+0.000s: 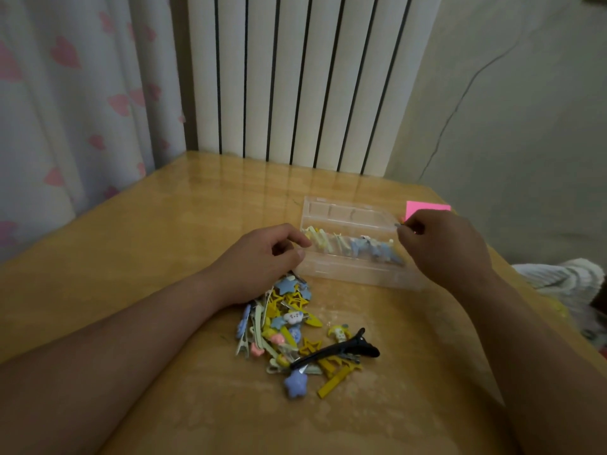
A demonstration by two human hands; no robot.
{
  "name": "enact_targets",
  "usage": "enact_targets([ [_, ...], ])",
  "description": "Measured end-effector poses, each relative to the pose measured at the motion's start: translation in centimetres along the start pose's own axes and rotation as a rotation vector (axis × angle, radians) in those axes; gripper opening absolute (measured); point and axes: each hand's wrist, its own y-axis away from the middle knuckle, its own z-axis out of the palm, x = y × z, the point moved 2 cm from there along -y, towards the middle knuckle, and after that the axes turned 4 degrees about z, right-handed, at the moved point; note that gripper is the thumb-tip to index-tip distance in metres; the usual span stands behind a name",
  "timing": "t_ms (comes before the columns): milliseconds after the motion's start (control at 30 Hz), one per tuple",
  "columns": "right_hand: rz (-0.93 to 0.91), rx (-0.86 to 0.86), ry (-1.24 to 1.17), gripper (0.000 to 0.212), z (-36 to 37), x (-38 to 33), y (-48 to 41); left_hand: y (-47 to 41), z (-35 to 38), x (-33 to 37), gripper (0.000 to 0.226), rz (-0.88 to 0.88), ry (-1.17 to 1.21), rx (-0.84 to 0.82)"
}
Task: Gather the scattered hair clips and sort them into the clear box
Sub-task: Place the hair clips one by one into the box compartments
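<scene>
The clear box [356, 269] is being observed on the far right part of the wooden surface [124, 244], its long side facing the person. Sorted clips are being carried inside it in one row: pale yellow and green clips [320, 239] toward the left end, blue clips [377, 251] toward the right end.

The left hand [259, 257] is being held at the left end of the box, fingers curled, with thumb and forefinger against that end. Whether anything is being gripped there cannot be told. The heel of this hand is being rested at the far edge of the pile of hair clips [279, 326].

The right hand [446, 247] is being held at the far right corner of the box, fingers curled and the tips drawn together. Whether a clip or the box edge is being pinched cannot be told, as the spot is blurred.

The pile is being noted on the surface just in front of the box, between the two forearms: yellow, blue, green and pink pieces mixed. A long black clip [335, 351] is lying across its near right side. A blue star clip [295, 384] and a yellow bar clip [335, 384] are lying at the near edge.

A pink paper [427, 208] is showing behind the right hand. A white radiator [312, 77] and a curtain [65, 93] with pink hearts are standing behind the surface. A pale cloth [565, 277] is lying off the right edge.
</scene>
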Motion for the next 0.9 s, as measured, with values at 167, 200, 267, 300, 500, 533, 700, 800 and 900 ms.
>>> enact_targets([
  [167, -0.185, -0.091, -0.262, 0.009, -2.3, -4.2, 2.9, 0.0, -0.1, 0.1, 0.014, -0.006, -0.003, 0.002],
  [200, -0.224, -0.175, -0.283, 0.008, -2.5, -5.1, 3.8, 0.0, -0.2, 0.1, 0.014, -0.004, -0.008, 0.003],
  [267, -0.312, -0.357, -0.275, 0.007, -2.2, -6.6, 5.3, 0.0, -0.2, 0.1, 0.014, 0.005, -0.02, 0.008],
  [300, -0.348, -0.447, -0.259, 0.006, -2.0, -7.2, 6.0, 0.0, -0.2, 0.1, 0.013, 0.008, -0.02, 0.009],
  [500, -0.445, -0.712, -0.157, 0.024, -0.7, -9.1, 8.0, 0.1, -0.2, 0.0, 0.013, 0.021, -0.016, 0.002],
  [533, -0.446, -0.702, -0.146, 0.025, -0.6, -9.2, 8.0, 0.0, -0.2, 0.0, 0.013, 0.02, -0.012, 0.003],
  [700, -0.452, -0.724, -0.175, 0.019, 0.2, -9.4, 8.1, 0.1, -0.2, 0.2, 0.014, 0.025, -0.001, 0.0],
  [800, -0.414, -0.764, -0.224, 0.017, 0.4, -9.2, 8.0, 0.1, -0.1, 0.2, 0.014, 0.024, -0.004, 0.005],
  [900, -0.422, -0.786, -0.245, 0.015, 0.3, -9.0, 7.7, 0.1, -0.1, 0.2, 0.014, 0.022, 0.002, 0.005],
])
